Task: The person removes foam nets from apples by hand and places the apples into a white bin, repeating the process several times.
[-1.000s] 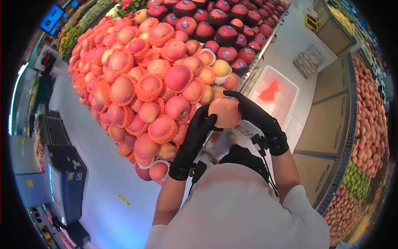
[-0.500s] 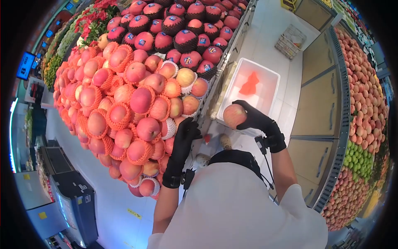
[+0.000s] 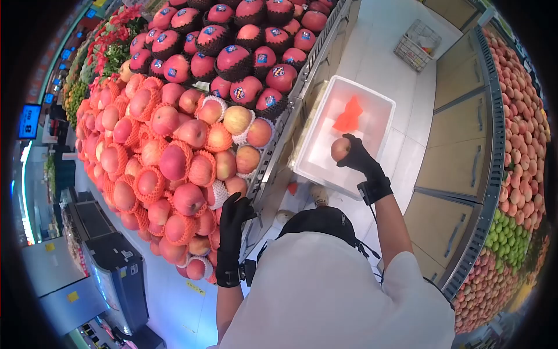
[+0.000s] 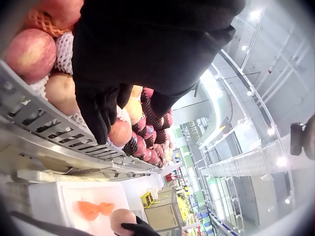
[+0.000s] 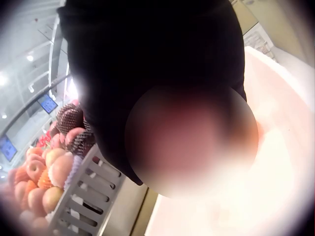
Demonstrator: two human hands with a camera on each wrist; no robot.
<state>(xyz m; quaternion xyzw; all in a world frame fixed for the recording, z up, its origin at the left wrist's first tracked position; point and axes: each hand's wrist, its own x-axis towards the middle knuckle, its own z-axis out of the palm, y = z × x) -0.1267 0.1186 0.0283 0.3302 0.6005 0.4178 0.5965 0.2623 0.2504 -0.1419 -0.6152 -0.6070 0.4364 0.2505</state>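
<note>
In the head view, the black-gloved right hand (image 3: 365, 164) grips a pale red apple (image 3: 340, 149) above the near part of a white foam box (image 3: 317, 168). That apple fills the middle of the right wrist view as a blur (image 5: 184, 142). The gloved left hand (image 3: 233, 224) is at the right edge of the apple pile (image 3: 188, 199), beside the metal rail; its fingers hang loosely bent in the left wrist view (image 4: 142, 54), with nothing seen in them. Whether they touch the fruit I cannot tell. An orange-red piece (image 3: 349, 115) lies in the box.
Dark red apples in black nets (image 3: 233, 62) fill the far part of the stand. A metal rail (image 3: 278, 148) borders it. A wire basket (image 3: 417, 45) stands on the floor beyond the box, and cabinets (image 3: 450, 168) under a peach display line the right.
Both hands held the apple a second ago; the left let go and moved left to the pile's edge. The right carried the apple over the box.
</note>
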